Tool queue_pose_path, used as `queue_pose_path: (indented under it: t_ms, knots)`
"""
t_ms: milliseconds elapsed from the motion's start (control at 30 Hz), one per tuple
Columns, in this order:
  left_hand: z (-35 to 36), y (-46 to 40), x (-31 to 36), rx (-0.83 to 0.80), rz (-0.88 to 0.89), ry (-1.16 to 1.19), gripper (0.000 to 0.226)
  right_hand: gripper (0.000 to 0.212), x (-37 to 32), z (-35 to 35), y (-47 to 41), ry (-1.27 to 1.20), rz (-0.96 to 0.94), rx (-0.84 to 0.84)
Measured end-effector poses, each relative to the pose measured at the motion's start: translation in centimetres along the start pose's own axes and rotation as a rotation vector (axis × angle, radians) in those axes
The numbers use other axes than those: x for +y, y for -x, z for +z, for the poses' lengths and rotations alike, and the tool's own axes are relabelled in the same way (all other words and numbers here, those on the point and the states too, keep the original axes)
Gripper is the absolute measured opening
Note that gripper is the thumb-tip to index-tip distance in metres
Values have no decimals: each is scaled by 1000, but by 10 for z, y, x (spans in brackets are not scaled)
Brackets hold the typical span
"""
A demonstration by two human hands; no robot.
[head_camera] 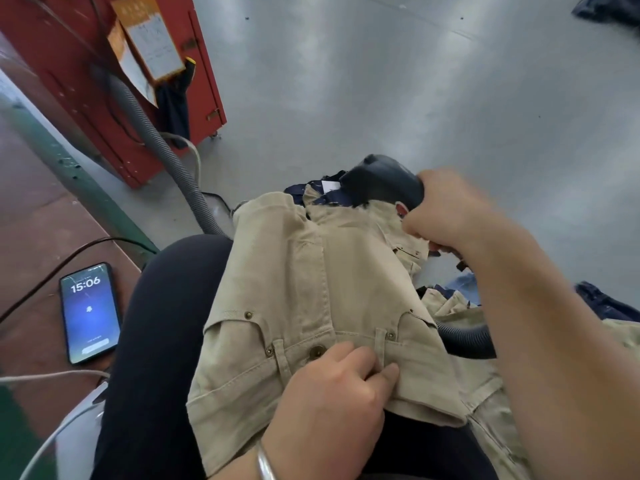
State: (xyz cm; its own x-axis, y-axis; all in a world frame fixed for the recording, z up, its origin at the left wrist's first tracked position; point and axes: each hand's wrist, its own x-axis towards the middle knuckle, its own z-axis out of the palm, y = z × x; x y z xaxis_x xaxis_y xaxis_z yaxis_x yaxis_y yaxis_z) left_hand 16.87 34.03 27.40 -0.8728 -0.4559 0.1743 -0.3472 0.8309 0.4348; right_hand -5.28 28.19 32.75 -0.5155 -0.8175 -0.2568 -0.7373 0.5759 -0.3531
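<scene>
Across your lap lie the trousers, waistband toward you and the rest running away toward the floor. Your left hand pinches the waistband beside a belt loop, fingers curled and thumb pressed on the cloth. Your right hand is well apart from it at the far end of the garment, wrapped round the black nozzle. The nozzle's mouth sits at the cloth there, though I cannot tell whether it touches. Its hose passes under your right forearm.

This looks like the cleaning pass: you seem to be sucking loose threads and lint off the trousers, starting far from the waistband. The next move probably calls for drawing the nozzle back toward you in a straight stroke. Let the left hand anchor the waistband so the fabric stays taut and flat. Slack cloth near the pocket openings could be pulled into the mouth, so tension matters more than speed. Mind the phone lying beside your left thigh, with cables close by.
</scene>
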Motion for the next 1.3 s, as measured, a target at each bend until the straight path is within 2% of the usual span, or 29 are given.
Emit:
queue_pose_path:
  t_ms: [133, 300, 367, 567, 667, 767, 833, 933, 1000, 1100, 1167, 1300]
  knots:
    - [11, -4, 5, 82, -4, 4, 30, 13, 10, -24, 52, -73, -107, 33]
    - [22, -10, 14, 195, 17, -28, 28, 23, 15, -16, 111, 263, -116, -175]
    - [24, -9, 14, 217, 21, -35, 26, 21, 14, -9, 111, 296, -90, -201]
    - [27, -9, 9, 149, 42, 12, 28, 14, 0, -6, 71, 95, -49, -155]
    - [26, -8, 10, 119, 31, 6, 31, 10, -9, -1, 34, 67, -5, -77]
    - [26, -5, 13, 106, 36, 36, 33, 14, -4, 2, 13, -36, 37, -53]
    - [24, -4, 13, 116, 17, 62, 34, 15, 1, -8, 17, -111, 46, -49]
    - [22, -4, 11, 115, 14, 59, 34, 15, 15, -28, 50, -129, -41, -45]
    - [22, -6, 11, 114, 25, 45, 33, 16, 21, -36, 80, -44, -102, -90]
    - [25, -8, 12, 150, 23, 28, 30, 34, 28, -31, 107, 94, -93, -243]
    - [26, -8, 12, 178, 30, 23, 29, 24, 32, -21, 108, 129, -63, -280]
    - [24, -8, 10, 184, 35, 9, 28, 17, 31, -12, 91, -16, -14, -283]
